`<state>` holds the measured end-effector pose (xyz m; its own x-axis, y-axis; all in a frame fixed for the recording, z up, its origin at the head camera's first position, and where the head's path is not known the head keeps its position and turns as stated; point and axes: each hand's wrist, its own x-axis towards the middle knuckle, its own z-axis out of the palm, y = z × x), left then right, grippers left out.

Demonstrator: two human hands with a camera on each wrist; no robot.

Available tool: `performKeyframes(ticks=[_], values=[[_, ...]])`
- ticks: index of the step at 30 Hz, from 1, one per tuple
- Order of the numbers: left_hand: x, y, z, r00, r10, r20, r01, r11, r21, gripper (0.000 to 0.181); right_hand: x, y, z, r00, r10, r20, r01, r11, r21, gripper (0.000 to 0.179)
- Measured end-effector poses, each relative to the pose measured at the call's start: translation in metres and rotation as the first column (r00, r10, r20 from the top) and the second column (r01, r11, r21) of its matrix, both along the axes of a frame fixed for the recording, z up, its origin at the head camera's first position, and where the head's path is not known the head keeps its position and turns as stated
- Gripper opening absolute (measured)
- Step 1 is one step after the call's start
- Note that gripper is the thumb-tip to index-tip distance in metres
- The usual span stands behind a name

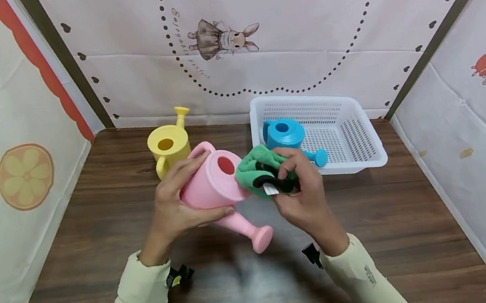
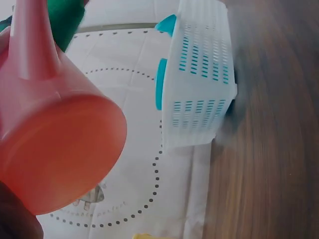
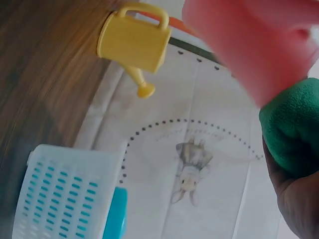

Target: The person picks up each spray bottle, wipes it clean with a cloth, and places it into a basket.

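My left hand (image 1: 176, 201) grips a pink watering can (image 1: 213, 186) around its body, holding it tilted above the table with its spout pointing toward me. In the left wrist view the can's base faces the camera. Bunched in my right hand (image 1: 305, 189) is a green cloth (image 1: 256, 165) with black trim and a white tag. The cloth touches the can's side near its top rim. Beyond the left hand stands a yellow watering can (image 1: 171, 148) on the table. A blue watering can (image 1: 286, 134) sits in the white basket (image 1: 375, 157).
The basket stands at the back right of the dark wooden table (image 1: 119, 229). A printed cloth backdrop (image 1: 298, 11) rises behind the table, with side panels at left and right. Small black pieces show by both wrists.
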<state>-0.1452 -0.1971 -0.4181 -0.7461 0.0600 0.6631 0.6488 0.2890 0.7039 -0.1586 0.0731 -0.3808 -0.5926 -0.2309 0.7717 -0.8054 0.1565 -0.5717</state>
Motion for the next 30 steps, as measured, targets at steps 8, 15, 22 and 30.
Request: performKeyframes(ticks=[8, 15, 22, 30], values=[[-0.008, 0.010, -0.006, 0.989, -0.142, -0.047, 0.139, 0.988, -0.063, 0.094, 0.013, -0.013, 0.013, 0.984, 0.066, -0.164, -0.060, 0.997, 0.042, 0.029], [0.000, 0.009, -0.001, 0.989, -0.095, -0.109, 0.092, 0.995, -0.035, 0.099, -0.015, -0.008, 0.009, 0.994, -0.040, -0.105, 0.044, 0.998, 0.043, 0.027], [0.000, 0.000, 0.001, 0.997, -0.079, -0.010, 0.078, 0.995, -0.058, 0.100, 0.008, 0.005, 0.001, 0.998, 0.037, -0.043, -0.037, 0.999, 0.020, 0.029], [0.000, 0.010, 0.004, 0.976, -0.139, -0.168, 0.120, 0.986, -0.119, 0.091, 0.001, -0.001, 0.018, 0.988, -0.025, -0.153, 0.038, 0.996, 0.086, 0.026]])
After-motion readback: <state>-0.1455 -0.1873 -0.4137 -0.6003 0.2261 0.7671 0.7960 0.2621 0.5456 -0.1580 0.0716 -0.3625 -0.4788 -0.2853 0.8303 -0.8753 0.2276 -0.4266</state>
